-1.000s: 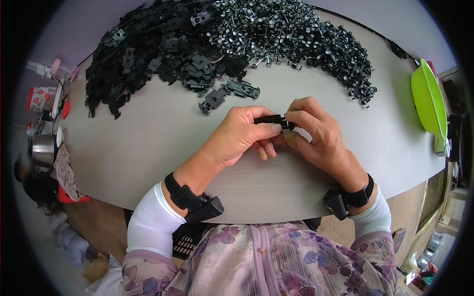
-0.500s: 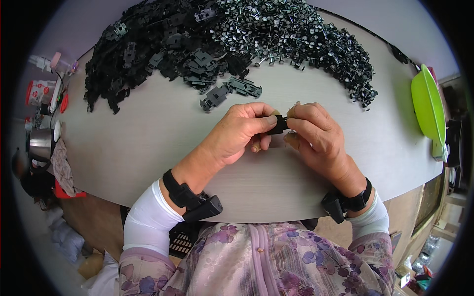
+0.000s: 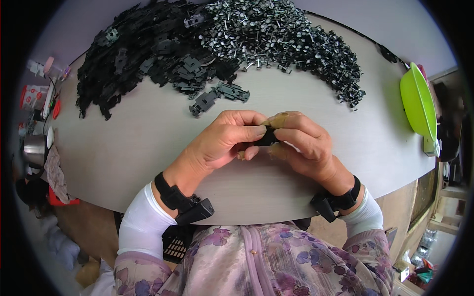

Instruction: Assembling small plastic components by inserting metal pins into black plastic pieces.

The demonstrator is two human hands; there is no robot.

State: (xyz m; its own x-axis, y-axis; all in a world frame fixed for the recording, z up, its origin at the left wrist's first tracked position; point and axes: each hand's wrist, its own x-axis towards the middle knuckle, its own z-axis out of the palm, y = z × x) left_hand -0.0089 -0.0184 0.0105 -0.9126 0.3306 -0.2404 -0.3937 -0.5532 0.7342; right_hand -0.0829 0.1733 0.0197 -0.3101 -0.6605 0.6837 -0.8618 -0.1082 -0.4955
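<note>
My left hand (image 3: 222, 140) and my right hand (image 3: 303, 143) meet over the middle of the grey table (image 3: 133, 143), fingertips pressed together on one small black plastic part (image 3: 269, 136). Most of that part is hidden by my fingers. Just beyond my hands lie two loose black flat parts (image 3: 217, 96). Further back spreads a big heap of black flat plastic pieces (image 3: 143, 54) on the left and a heap of small black pieces with shiny metal ends (image 3: 281, 44) on the right.
A bright green bowl (image 3: 417, 101) stands at the table's right edge. Small bottles and a red-and-white container (image 3: 34, 93) sit at the far left, with a metal cup (image 3: 34, 150) below them. Both wrists wear black strapped devices.
My hands have stayed together on the small black part, shifting slightly; fingers have closed more over it, hiding more of it than a second ago.
</note>
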